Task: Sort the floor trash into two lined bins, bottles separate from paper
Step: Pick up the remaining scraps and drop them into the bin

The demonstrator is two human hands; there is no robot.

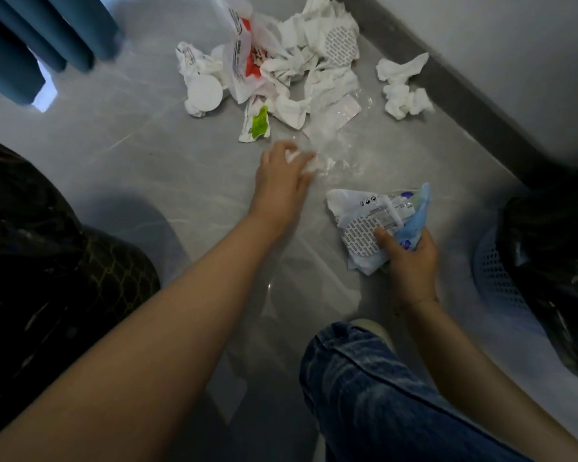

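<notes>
Crumpled white paper and wrappers (294,61) litter the grey floor (147,168) at upper centre. The left hand (282,181) pinches a clear wrapper (331,155); the right hand (411,261) grips a bundle of wrappers (367,221). Black-lined bins (554,261) flank both edges.

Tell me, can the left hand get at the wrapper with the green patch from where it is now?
Probably yes: the left hand is pinching a white scrap just short of the green-patch wrapper, with only bare floor between them.
</notes>
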